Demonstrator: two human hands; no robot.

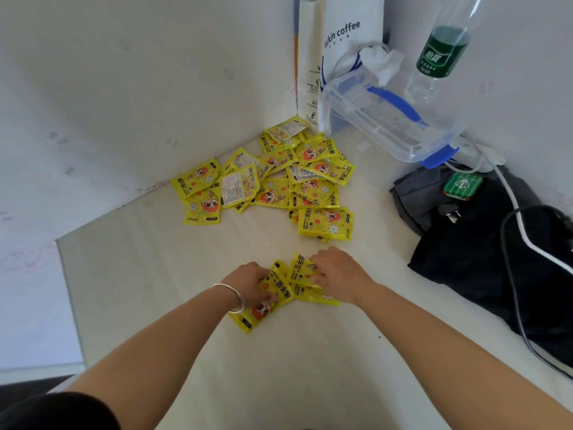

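Several yellow hand-warmer packets lie fanned out on the white table close to me. My left hand, with a silver bangle on the wrist, grips the left side of this bunch, fingers curled round the packets. My right hand holds the right side, its fingers curled onto the top packets. Farther back a loose pile of the same yellow packets spreads toward the wall corner.
A clear plastic box with blue handle sits at the back right beside a white coffee paper bag and a water bottle. A black bag with cables, a power strip and a green tin fills the right side.
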